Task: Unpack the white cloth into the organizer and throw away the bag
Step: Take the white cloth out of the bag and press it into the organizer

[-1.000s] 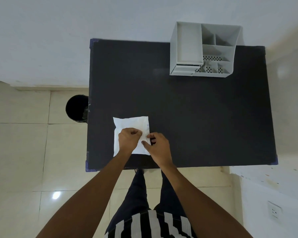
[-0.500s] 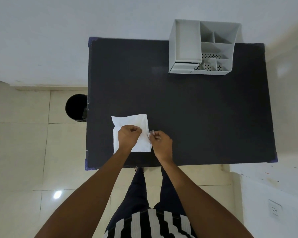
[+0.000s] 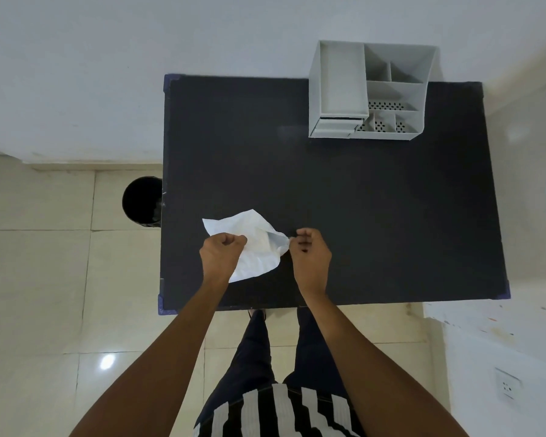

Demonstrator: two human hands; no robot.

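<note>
The white bag (image 3: 254, 244) sits crumpled at the near left of the dark surface (image 3: 375, 197), held between both hands. The left hand (image 3: 222, 254) is closed in a fist on its left part. The right hand (image 3: 309, 254) pinches its right corner. The grey organizer (image 3: 341, 89) stands at the far edge, well apart. A black bin (image 3: 142, 199) stands on the floor left of the surface.
</note>
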